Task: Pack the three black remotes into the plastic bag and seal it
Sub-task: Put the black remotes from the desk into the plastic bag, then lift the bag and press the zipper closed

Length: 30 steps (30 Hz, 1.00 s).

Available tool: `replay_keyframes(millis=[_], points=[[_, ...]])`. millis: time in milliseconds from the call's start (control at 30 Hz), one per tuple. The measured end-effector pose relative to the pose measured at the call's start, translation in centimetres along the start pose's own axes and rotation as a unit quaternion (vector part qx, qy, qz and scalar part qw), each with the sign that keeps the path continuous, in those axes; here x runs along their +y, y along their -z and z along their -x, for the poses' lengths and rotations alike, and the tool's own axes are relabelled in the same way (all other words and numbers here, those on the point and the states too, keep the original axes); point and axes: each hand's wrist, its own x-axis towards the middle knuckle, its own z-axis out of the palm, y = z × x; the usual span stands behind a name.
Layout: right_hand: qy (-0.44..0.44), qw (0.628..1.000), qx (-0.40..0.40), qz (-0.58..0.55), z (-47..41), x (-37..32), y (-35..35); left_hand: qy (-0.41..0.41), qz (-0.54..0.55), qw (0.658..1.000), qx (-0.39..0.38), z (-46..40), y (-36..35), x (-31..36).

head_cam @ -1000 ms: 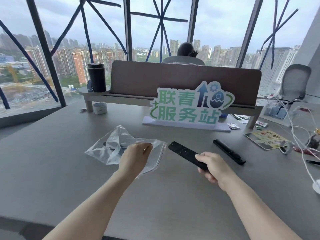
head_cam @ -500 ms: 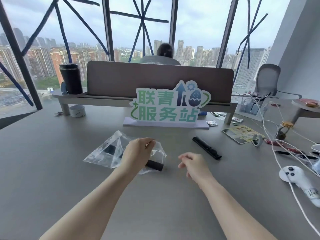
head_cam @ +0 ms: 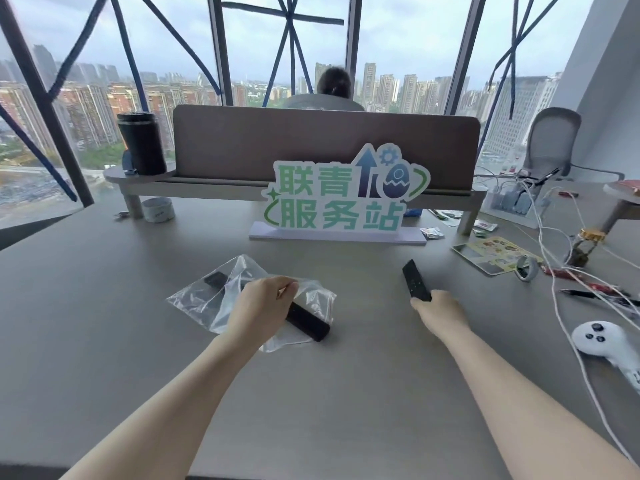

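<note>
A clear plastic bag (head_cam: pixel 197 301) lies on the grey table left of centre. My left hand (head_cam: pixel 261 303) pinches its open mouth and holds it up. One black remote (head_cam: pixel 216 280) lies deep inside the bag. A second black remote (head_cam: pixel 308 322) sits in the mouth, its near end sticking out toward me. My right hand (head_cam: pixel 438 311) grips the near end of the third black remote (head_cam: pixel 414 280), which points away from me, to the right of the bag.
A green and white sign (head_cam: pixel 343 199) stands behind the bag. A white game controller (head_cam: pixel 602 341) and white cables (head_cam: pixel 568 271) lie at the right, with a tape roll (head_cam: pixel 526 268) and a sticker sheet (head_cam: pixel 491 254). A raised shelf carries a black tumbler (head_cam: pixel 142 143).
My right hand slid the second remote into the bag's mouth and let go, then reached right and took hold of the third remote. My left hand kept hold of the bag.
</note>
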Motion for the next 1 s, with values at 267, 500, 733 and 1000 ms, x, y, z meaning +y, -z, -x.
replay_keyframes(millis=[267,500,733,1000], points=[[-0.010,0.890,-0.367,-0.270,10.6,-3.0,4.2,0.009,0.037,0.999,-0.017,0.9,-1.0,0.8],[0.075,0.932,-0.249,-0.252,12.0,-8.9,-4.6,-0.007,0.027,1.000,0.009,1.8,0.9,0.3],[0.144,0.981,-0.126,-0.044,8.7,-8.3,-6.3,-0.006,-0.032,0.997,-0.072,3.1,1.2,-1.8],[0.215,0.974,-0.025,-0.070,9.1,-10.7,-6.3,0.037,-0.203,0.950,-0.232,4.7,4.4,-3.4]])
